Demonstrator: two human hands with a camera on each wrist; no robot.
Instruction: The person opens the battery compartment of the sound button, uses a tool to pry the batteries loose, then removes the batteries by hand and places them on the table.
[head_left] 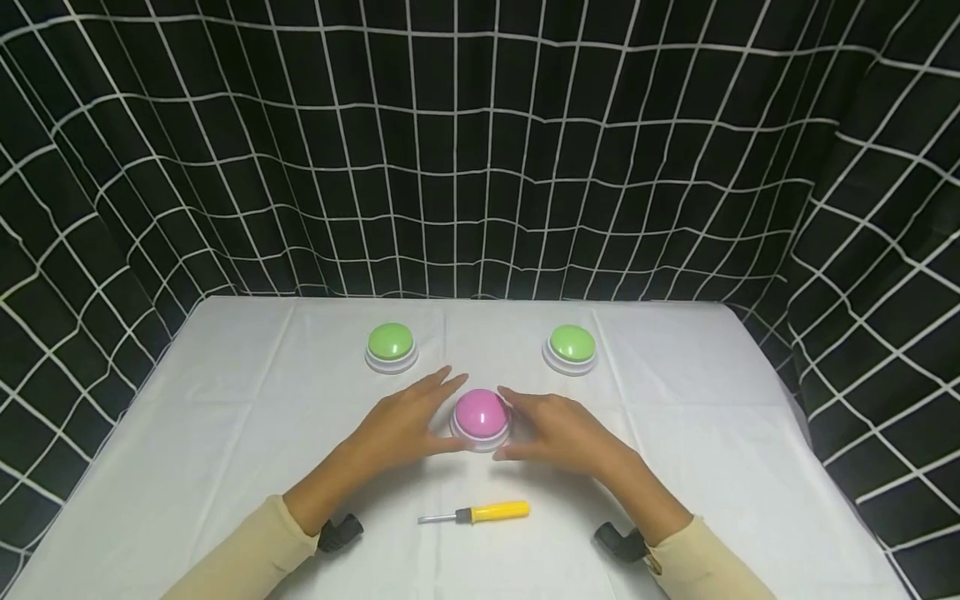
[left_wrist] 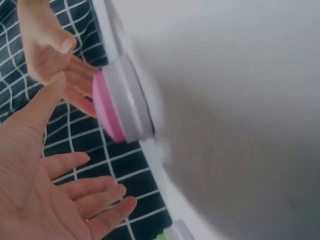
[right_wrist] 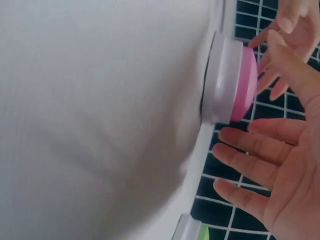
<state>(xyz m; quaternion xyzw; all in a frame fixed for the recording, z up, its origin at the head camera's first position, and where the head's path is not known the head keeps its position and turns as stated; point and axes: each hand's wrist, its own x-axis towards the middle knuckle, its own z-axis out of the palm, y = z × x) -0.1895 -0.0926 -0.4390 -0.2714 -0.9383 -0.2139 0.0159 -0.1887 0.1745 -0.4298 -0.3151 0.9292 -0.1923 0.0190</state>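
A pink dome push button (head_left: 481, 413) on a round white base sits on the white-covered table between both hands. My left hand (head_left: 405, 423) is at its left side, fingers spread and relaxed, thumb near the front of the base. From the other side my right hand (head_left: 558, 429) curves loosely about the button, fingertips close to the dome's edge. Both wrist views show open palms with nothing in them, and the pink button (left_wrist: 107, 107) standing beside the fingers. In the right wrist view the pink button (right_wrist: 244, 85) is just above my right fingers.
Two green push buttons stand farther back, one at left (head_left: 391, 342) and one at right (head_left: 572, 344). A yellow-handled screwdriver (head_left: 498, 511) lies nearer me, its tip pointing left. Behind the white table (head_left: 225, 375) hangs a black cloth with a white grid (head_left: 472, 150).
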